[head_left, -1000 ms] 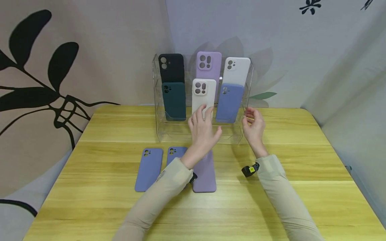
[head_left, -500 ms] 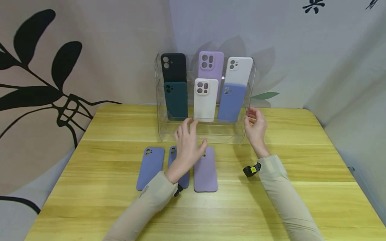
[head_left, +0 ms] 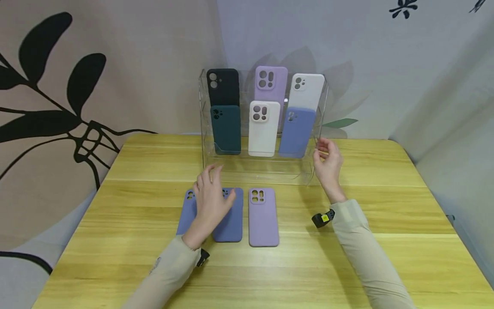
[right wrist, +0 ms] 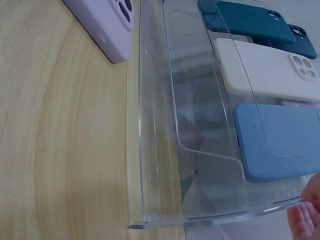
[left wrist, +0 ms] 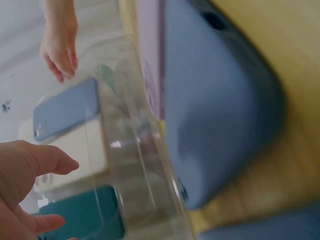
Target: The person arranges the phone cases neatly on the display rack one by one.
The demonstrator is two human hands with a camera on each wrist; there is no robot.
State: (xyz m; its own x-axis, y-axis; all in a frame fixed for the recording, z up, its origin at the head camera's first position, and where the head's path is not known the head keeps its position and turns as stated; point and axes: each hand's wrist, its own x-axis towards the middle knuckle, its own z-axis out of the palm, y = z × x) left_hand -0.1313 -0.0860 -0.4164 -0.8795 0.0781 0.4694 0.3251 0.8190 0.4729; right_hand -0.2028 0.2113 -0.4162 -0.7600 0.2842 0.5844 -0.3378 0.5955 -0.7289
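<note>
My left hand (head_left: 210, 201), fingers spread and holding nothing, hovers over two blue phone cases, the left one (head_left: 186, 216) partly covered by it and the right one (head_left: 231, 225) mostly visible. To their right lies a light purple phone case (head_left: 264, 223). My right hand (head_left: 328, 165) pinches the right side edge of a clear acrylic display stand (right wrist: 240, 219). In the stand's lower visible row lean a teal case (head_left: 226, 133), a white case (head_left: 264, 135) and a blue case (head_left: 297, 133). Behind them are a black case (head_left: 224, 88), a purple case (head_left: 271, 92) and a white case (head_left: 307, 92).
A wooden table (head_left: 332, 266) carries everything. The stand's low front tier (head_left: 266, 176) is transparent and faces the loose cases. A patterned cloth wall (head_left: 154, 77) rises right behind the table. Each wrist wears a black camera strap.
My left hand has drawn away from the front white case on the stand, moving left and down to above the blue cases. My right hand stays at the stand's side.
</note>
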